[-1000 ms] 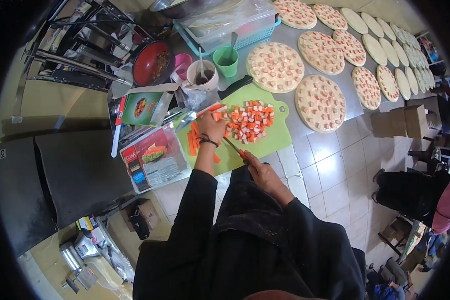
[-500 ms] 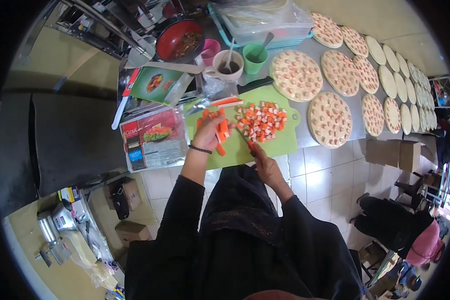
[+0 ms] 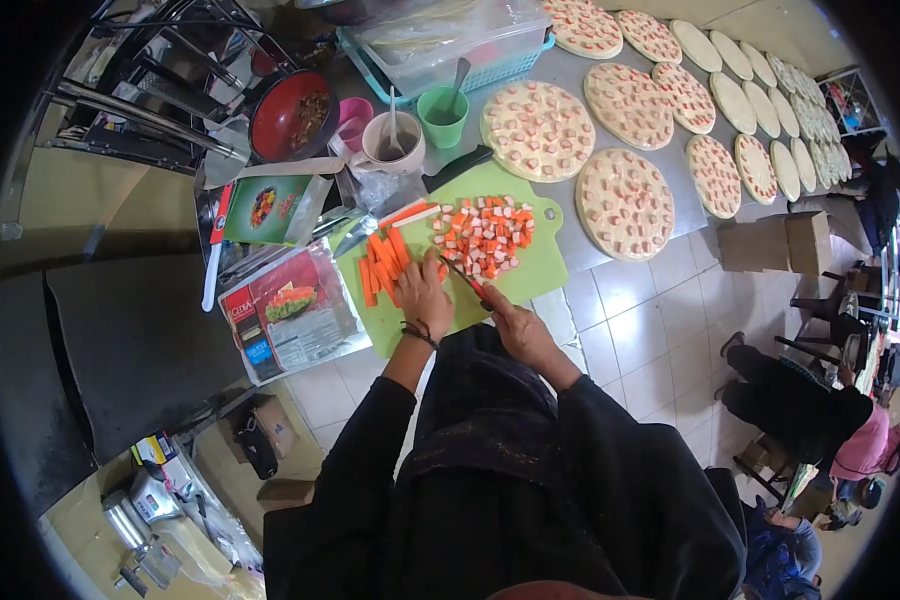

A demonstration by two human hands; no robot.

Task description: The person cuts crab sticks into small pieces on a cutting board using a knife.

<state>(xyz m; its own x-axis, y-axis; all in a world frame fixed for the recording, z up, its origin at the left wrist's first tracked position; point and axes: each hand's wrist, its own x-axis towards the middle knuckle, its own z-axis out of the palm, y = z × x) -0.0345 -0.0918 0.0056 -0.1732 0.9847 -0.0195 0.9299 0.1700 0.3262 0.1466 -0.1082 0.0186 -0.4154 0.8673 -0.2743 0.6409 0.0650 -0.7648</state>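
Observation:
On a green cutting board [image 3: 530, 262], my left hand [image 3: 426, 298] presses its bent fingers down on an orange-and-white stick by the blade. My right hand [image 3: 522, 335] is wrapped round the red handle of a small knife [image 3: 467, 281], its blade pointing toward the left fingertips. Several orange sticks [image 3: 381, 262] lie left of my left hand, and two more lie near the board's upper edge. A pile of small orange-and-white cubes [image 3: 485, 235] covers the board's upper middle. A red printed packet [image 3: 295, 305] lies against the board's left side.
Round dough bases topped with cubes [image 3: 625, 205] stand right of the board. Behind it are a green cup [image 3: 443, 118], a mug with a spoon [image 3: 390, 145], a black-handled knife [image 3: 458, 168] and a red pan [image 3: 288, 115]. Another person [image 3: 795, 405] is at the far right.
My left hand has gone from above the sticks down onto the board beside the blade. Several sticks now lie loose to its left. The camera view has shifted.

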